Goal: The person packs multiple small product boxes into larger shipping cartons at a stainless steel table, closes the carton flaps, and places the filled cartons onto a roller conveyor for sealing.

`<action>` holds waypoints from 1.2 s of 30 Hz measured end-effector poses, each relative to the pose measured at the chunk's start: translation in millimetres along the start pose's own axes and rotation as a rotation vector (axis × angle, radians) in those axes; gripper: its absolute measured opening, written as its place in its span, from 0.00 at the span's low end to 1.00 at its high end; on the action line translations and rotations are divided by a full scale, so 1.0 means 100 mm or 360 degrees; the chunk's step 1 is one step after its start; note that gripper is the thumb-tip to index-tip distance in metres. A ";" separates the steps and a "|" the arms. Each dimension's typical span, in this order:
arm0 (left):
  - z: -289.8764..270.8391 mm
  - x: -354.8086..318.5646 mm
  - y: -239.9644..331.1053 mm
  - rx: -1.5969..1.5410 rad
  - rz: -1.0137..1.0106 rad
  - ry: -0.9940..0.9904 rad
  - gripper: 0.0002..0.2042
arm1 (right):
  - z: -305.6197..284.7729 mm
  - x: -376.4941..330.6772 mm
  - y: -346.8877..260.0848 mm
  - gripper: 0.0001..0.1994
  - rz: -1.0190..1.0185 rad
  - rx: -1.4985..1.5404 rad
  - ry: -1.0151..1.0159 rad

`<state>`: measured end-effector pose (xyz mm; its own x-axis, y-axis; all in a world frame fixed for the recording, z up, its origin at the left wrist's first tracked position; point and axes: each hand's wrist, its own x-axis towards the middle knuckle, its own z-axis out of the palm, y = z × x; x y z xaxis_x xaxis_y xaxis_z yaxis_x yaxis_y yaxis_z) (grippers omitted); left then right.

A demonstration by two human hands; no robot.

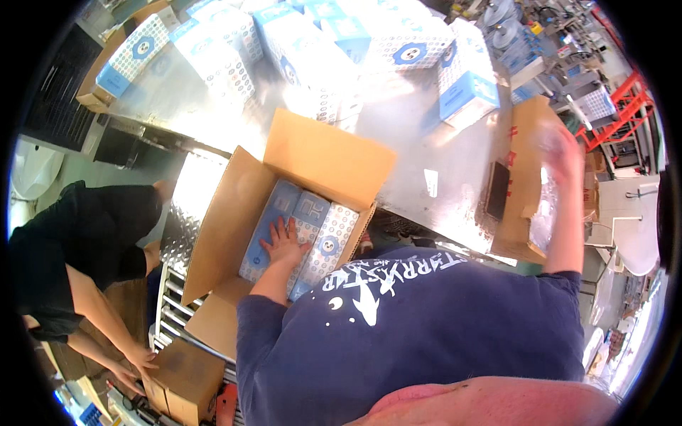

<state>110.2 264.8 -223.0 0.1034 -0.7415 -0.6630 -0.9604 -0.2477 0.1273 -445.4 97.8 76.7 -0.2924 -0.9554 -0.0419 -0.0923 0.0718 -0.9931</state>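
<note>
An open brown carton [330,153] stands in front of me with its flaps up. Inside it, several white and blue patterned boxes [328,246] sit side by side. My left hand [284,245] lies on top of them, fingers spread, holding nothing. Over at the right, my right hand [561,156] is at the upper part of a second brown carton [522,184], beside some clear plastic [543,213] in it. Motion smears its fingers, so whether they hold anything cannot be made out.
Many similar patterned boxes [465,85] stand along the far side of the metal table [398,160]. A dark flat block [498,189] leans on the right carton. At left, a co-worker's hands [138,358] are by a closed carton [186,376] near a roller conveyor [169,302].
</note>
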 end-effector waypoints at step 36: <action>-2.02 -1.29 -0.31 -0.1490 0.0470 0.0932 0.20 | 3.95 -1.30 0.28 0.18 0.0229 0.0175 -0.2316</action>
<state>179.3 242.6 7.6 0.2462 -0.9639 -0.1013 -0.4231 -0.2009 0.8835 -33.9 110.5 11.7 0.9110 -0.3865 -0.1438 -0.0552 0.2314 -0.9713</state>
